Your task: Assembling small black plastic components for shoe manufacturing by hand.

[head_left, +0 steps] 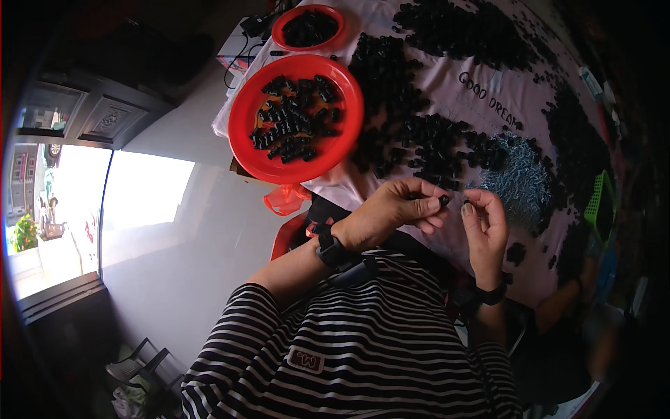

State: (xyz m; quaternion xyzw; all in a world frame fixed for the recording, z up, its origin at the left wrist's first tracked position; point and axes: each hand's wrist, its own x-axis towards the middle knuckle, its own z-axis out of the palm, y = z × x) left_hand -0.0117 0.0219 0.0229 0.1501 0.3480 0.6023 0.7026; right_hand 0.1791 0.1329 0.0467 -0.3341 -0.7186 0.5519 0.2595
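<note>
Above the near edge of the cloth-covered table, my left hand (pixel 391 209) pinches a small black plastic piece (pixel 444 200) between thumb and fingertips. Close to its right, my right hand (pixel 490 227) has thumb and index finger pressed together; a tiny dark bit shows at the tips, too small to name. A narrow gap separates the two hands. Loose black plastic pieces (pixel 433 143) lie in a heap just beyond them. Beside my right hand is a pile of small blue-grey slender pieces (pixel 520 181).
A large red plate (pixel 241 133) at the table's left edge holds several joined rows of black pieces. Behind it sits a smaller red dish (pixel 278 35) of black parts. More black heaps (pixel 460 31) cover the pink cloth (pixel 447 80). A green basket (pixel 599 202) and another person's arm (pixel 562 304) are at right.
</note>
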